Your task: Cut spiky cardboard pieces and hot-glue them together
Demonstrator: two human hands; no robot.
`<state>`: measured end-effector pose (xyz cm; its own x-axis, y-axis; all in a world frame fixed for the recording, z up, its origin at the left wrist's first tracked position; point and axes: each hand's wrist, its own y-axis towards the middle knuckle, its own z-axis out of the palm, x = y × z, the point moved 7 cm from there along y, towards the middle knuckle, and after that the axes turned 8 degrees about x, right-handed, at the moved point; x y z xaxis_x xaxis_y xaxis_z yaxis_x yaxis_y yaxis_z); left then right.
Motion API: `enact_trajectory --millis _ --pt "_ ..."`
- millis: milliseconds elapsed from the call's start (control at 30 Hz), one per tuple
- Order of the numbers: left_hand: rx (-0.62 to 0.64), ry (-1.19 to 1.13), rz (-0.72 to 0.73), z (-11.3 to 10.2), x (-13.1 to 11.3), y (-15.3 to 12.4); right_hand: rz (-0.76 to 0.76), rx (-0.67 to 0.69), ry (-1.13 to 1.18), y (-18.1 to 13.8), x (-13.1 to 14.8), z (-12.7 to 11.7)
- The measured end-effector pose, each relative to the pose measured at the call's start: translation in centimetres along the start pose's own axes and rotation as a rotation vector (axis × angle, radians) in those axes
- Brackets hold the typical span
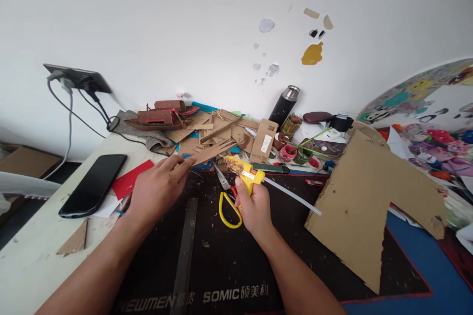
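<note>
My right hand point(255, 205) is wrapped round the handle of a yellow hot glue gun point(248, 171); a clear glue stick point(293, 197) juts from its back end. The gun's nozzle points left, close to a thin cardboard strip point(212, 153). My left hand point(161, 184) pinches the near end of that strip between its fingers. Under the gun lie scissors point(229, 210) with yellow and red handles, partly hidden by my right hand. On the black mat point(214, 261) a metal ruler point(185, 251) lies between my forearms.
Cardboard scraps point(221, 130) and a model boat point(157, 118) fill the back. A black flask point(284, 106) leans at the wall beside paint pots point(288, 151). A large cardboard sheet point(347, 206) covers the right side; a phone point(94, 184) and red card point(131, 179) lie left.
</note>
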<state>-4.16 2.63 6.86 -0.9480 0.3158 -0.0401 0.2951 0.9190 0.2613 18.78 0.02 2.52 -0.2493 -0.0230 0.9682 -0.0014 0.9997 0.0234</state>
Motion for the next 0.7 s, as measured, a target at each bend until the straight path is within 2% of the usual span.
enact_trajectory --millis 567,700 --pt "0.031 0.035 0.001 0.16 -0.15 -0.02 0.009 -0.005 -0.021 0.03 -0.02 -0.06" --pt "0.006 0.041 0.010 0.05 -0.16 -0.14 0.006 -0.013 -0.039 0.06 0.05 -0.06"
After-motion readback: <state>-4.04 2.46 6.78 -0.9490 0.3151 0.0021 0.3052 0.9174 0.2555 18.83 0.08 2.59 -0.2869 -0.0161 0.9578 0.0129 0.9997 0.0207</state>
